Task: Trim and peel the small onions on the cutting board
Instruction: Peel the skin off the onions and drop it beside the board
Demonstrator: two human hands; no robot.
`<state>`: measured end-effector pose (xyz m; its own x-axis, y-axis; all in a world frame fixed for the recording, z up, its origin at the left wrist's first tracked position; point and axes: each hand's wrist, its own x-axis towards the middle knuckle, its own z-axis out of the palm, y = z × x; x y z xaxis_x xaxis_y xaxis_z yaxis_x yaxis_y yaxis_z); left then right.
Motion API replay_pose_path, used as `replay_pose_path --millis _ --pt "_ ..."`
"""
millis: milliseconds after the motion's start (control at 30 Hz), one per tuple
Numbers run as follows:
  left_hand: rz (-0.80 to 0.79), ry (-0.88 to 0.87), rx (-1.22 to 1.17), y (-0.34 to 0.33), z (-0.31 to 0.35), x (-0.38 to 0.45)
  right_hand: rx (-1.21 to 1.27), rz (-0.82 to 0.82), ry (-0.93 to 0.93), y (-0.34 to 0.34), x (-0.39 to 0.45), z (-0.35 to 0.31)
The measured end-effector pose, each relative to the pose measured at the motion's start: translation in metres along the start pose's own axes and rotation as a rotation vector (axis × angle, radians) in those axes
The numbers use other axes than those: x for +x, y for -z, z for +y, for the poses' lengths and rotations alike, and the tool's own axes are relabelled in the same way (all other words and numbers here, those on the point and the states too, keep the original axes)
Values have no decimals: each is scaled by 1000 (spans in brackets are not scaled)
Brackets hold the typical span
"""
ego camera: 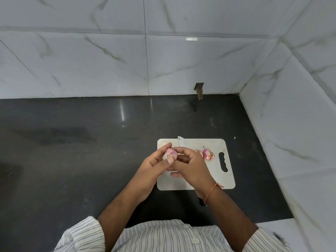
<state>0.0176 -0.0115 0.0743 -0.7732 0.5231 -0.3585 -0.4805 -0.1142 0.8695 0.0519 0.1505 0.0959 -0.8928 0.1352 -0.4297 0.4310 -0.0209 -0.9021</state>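
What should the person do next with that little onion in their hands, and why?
Probably pull the loose skin away. The left hand grips the onion above the cutting board and the right hand pinches at its side; its pink flesh already shows.

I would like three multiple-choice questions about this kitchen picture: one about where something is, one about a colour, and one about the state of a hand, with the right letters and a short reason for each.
1. Where does the knife blade lie?
A. on the cutting board, tip toward the wall
B. on the dark counter, left of the board
C. in the right hand

2. What colour is the counter?
A. white
B. dark grey
C. wooden brown

3. What is the left hand doing?
A. resting flat on the counter
B. holding a small onion
C. holding the board's handle slot

Answers:
1 A: the blade lies at the board's far edge, its tip just past it.
2 B: the surface around the board is dark grey and glossy.
3 B: its fingers curl round the pink onion, and the right hand meets it there.
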Motion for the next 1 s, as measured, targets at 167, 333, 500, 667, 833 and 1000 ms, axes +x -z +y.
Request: replay_pose_path --millis 167,333,500,667,833,1000 --pt "159 -98 216 0 -1 -3 -518 166 252 13 6 -3" --pt "234 -137 253 -6 3 -4 -648 210 418 18 3 -7" --pt "219 -147 362 -6 2 -3 -687 178 469 20 1 -10" --pt "163 -228 444 -8 1 -5 -731 76 546 26 1 -15" --pt "119 -325 594 -4 3 -8 -791 39 530 28 -2 -21" --pt "134 -410 747 -3 6 -7 -791 13 538 29 -5 -26"
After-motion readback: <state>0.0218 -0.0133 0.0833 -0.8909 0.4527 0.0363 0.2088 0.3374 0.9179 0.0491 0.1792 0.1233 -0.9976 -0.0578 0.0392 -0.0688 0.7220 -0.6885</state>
